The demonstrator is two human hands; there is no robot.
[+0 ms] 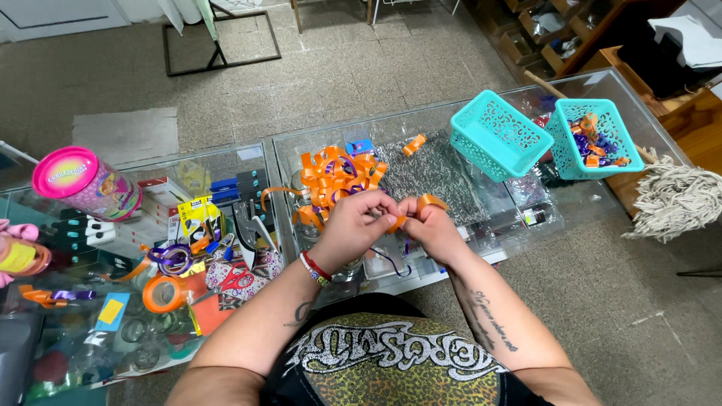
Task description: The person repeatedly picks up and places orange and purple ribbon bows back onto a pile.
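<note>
Bare, tattooed forearms, a red-and-white beaded bracelet [316, 268] on the left wrist, and a black leopard-print shirt [391, 365] with silver lettering.

Ribbon pile [335, 177] left of baskets [500, 135], on counter [444, 113].

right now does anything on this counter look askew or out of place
One teal basket lies tipped on its side with nothing in it, while the other teal basket stands upright holding ribbon pieces. Both hands, left and right, pinch an orange ribbon strip.
</note>
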